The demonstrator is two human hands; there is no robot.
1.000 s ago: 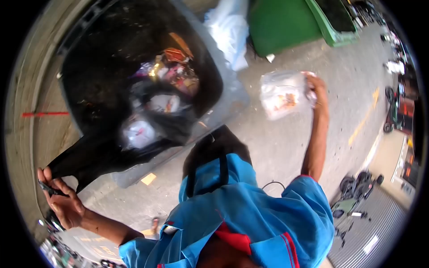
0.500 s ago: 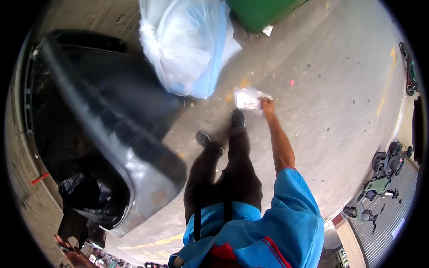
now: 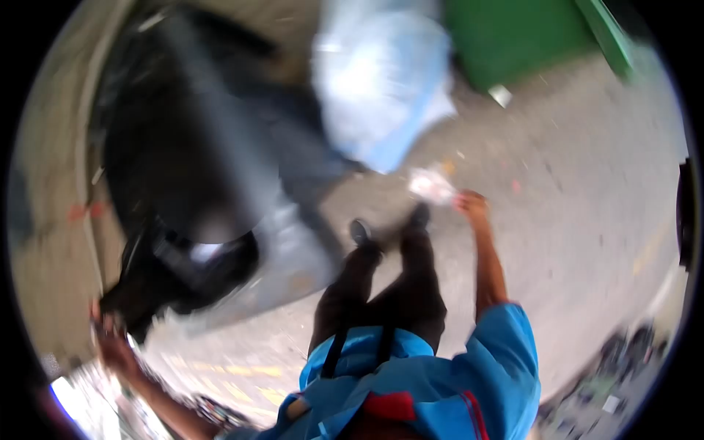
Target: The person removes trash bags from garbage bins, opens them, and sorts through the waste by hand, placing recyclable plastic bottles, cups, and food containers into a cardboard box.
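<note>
"Although motion blurs the view, what does the right hand (image 3: 471, 203) have?"

"Small pale plastic bag (image 3: 433, 185), pinched in closed fingers. Held out above the pavement (image 3: 543, 257), near the shoes (image 3: 359, 232)."

"Left hand (image 3: 111, 341)?"

"Seemingly closed on the outer end of the black bag (image 3: 143, 282), which reaches into the dark bin (image 3: 297, 257)."

"Nearby?"

"Large white bag (image 3: 381, 81), between dark bin and green bin (image 3: 513, 44)."

Stands on the ground (image 3: 572, 169) just right of an open bin (image 3: 293, 271), with a bag (image 3: 169, 271) reaching from its near end to the left hand (image 3: 114, 345), a sack (image 3: 385, 88) ahead, another bin (image 3: 521, 37) right of that, and a packet (image 3: 431, 185) in the right hand (image 3: 473, 204).
</note>
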